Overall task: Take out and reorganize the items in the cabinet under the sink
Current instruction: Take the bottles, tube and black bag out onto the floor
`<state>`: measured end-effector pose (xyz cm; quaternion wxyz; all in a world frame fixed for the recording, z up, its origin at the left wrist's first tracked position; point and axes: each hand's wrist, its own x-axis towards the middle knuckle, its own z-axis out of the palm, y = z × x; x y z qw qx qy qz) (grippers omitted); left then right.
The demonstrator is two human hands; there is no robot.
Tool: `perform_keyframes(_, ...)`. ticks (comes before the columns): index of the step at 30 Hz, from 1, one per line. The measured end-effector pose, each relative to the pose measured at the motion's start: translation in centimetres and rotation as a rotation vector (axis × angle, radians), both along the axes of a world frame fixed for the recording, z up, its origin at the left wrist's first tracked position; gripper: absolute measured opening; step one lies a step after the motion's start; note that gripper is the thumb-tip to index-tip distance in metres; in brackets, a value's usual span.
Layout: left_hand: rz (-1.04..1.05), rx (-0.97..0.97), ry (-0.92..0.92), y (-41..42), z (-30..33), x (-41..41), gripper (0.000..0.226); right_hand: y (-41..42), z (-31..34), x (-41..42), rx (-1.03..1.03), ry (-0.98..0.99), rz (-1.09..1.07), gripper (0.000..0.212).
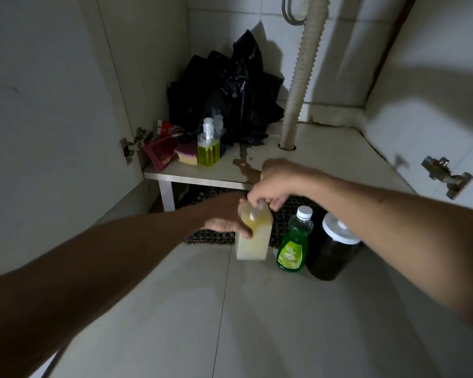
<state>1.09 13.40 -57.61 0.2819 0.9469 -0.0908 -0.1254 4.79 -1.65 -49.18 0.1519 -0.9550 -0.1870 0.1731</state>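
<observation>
A square translucent bottle (253,238) with yellowish liquid stands on the floor tile in front of the cabinet. My left hand (224,222) grips its side, thumb across the front. My right hand (271,186) pinches its top from above. Right of it stand a green dish-soap bottle (294,244) with a white cap and a dark jar (332,252) with a white lid. On the cabinet shelf (325,156) remain a yellow pump bottle (208,148), a pink-and-yellow sponge (187,155), a maroon packet (160,154) and a heap of black plastic bags (230,96).
A corrugated drain hose (303,69) runs down through a hole in the shelf. A liquid stain (243,165) marks the shelf's front edge. A dark woven mat (208,238) lies under the shelf front. Both cabinet doors are swung open, with hinges at left (130,148) and right (448,178).
</observation>
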Motion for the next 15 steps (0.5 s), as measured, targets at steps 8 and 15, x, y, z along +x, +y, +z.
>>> perform_keyframes(8, -0.03, 0.041, 0.056, -0.7, -8.9, 0.9, 0.083, 0.1, -7.7, -0.3, -0.138, 0.095, -0.003, 0.012)
perform_keyframes(15, 0.039, -0.065, 0.075, -1.3, -11.4, 3.9, 0.086, 0.0, -9.5, 1.9, -0.161, 0.053, -0.011, 0.014)
